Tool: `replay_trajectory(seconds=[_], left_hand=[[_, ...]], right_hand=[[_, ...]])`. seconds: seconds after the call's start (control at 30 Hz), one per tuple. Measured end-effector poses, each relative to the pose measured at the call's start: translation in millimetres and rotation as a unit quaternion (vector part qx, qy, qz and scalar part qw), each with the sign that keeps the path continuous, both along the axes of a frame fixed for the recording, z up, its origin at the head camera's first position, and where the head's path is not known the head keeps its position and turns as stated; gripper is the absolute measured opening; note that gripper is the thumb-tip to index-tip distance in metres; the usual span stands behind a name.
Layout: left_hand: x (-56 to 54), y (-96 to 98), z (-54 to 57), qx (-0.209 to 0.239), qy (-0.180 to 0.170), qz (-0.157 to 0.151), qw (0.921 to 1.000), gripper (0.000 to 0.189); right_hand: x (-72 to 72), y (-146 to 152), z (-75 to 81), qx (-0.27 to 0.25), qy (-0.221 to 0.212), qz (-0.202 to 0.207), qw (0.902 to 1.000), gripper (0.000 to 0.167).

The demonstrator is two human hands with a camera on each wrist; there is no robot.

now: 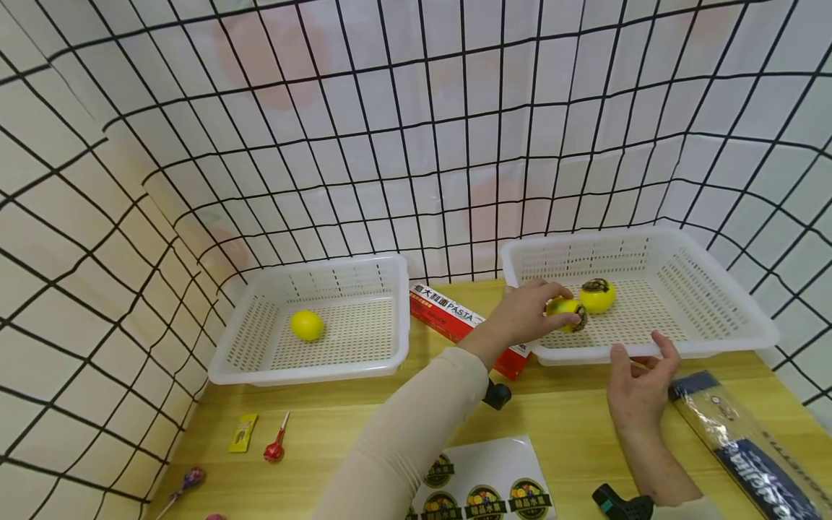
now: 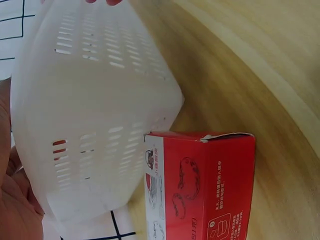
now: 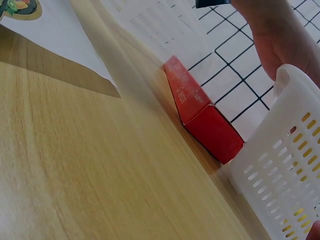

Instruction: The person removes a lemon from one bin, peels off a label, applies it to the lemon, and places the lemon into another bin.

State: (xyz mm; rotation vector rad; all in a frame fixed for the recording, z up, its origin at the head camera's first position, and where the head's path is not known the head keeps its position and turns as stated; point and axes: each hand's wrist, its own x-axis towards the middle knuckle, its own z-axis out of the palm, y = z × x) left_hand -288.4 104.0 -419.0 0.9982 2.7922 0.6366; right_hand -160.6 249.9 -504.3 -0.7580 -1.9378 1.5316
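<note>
In the head view my left hand reaches over the near left corner of the right white basket. Its thumb and fingers pinch a yellow lemon with a dark round sticker on it. Right beside it in the same basket is a second lemon, also bearing a dark sticker. My right hand is at the basket's front rim, fingers loosely bent and holding nothing; whether it touches the rim I cannot tell. The wrist views show mostly the basket's slotted wall.
A plain lemon lies in the left white basket. Between the baskets is a red pasta box. Nearer are a sticker sheet, a spaghetti packet, a red lollipop and a yellow sachet. Black wire mesh stands behind.
</note>
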Motion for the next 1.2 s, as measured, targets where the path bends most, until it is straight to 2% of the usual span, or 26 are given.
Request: replay_trajectory(seconds=[0.23,0.33,0.43,0.53,0.67,0.77,0.93,1.07,1.2], left_hand=[[2.2,-2.1,-1.6,0.001,0.021,0.011,0.9997,0.043],[6.3,-9.9,-1.3,0.028,0.020,0.019,0.9992,0.040],[14.6,-20.3,-0.8,0.058,0.022,0.013,0.9980,0.037],[26.2,-33.1,-1.6,0.084,0.031,0.001,0.9960,0.034],[45.6,-54.4,-4.9,0.134,0.041,0.001,0.9902,0.031],[64.1,-73.5,-8.0,0.185,0.026,0.010,0.9824,0.030],[94.4,-109.3,-16.4,0.236,0.009,0.021,0.9715,0.028],[111.7,-138.4,-22.9,0.248,0.007,0.030,0.9682,0.027],[122.6,-169.3,-23.4,0.249,0.000,0.055,0.9669,0.028]], right_hand=[[0.7,-2.0,3.2,0.002,-0.001,0.002,1.0000,0.060],[-0.3,-3.4,3.0,0.006,-0.001,0.000,1.0000,0.060],[-0.9,-2.7,1.1,0.001,0.000,0.000,1.0000,0.060],[-0.9,-1.2,-0.6,-0.007,0.004,0.000,1.0000,0.060],[-0.7,-0.7,-2.1,-0.019,0.014,0.005,0.9997,0.060],[1.4,-2.4,-3.7,-0.049,0.055,0.010,0.9973,0.058],[10.0,-19.4,-2.3,-0.037,0.143,0.016,0.9889,0.046],[17.2,-47.8,3.6,-0.015,0.195,0.070,0.9782,0.040],[24.7,-81.3,7.1,0.004,0.196,0.154,0.9683,0.038]])
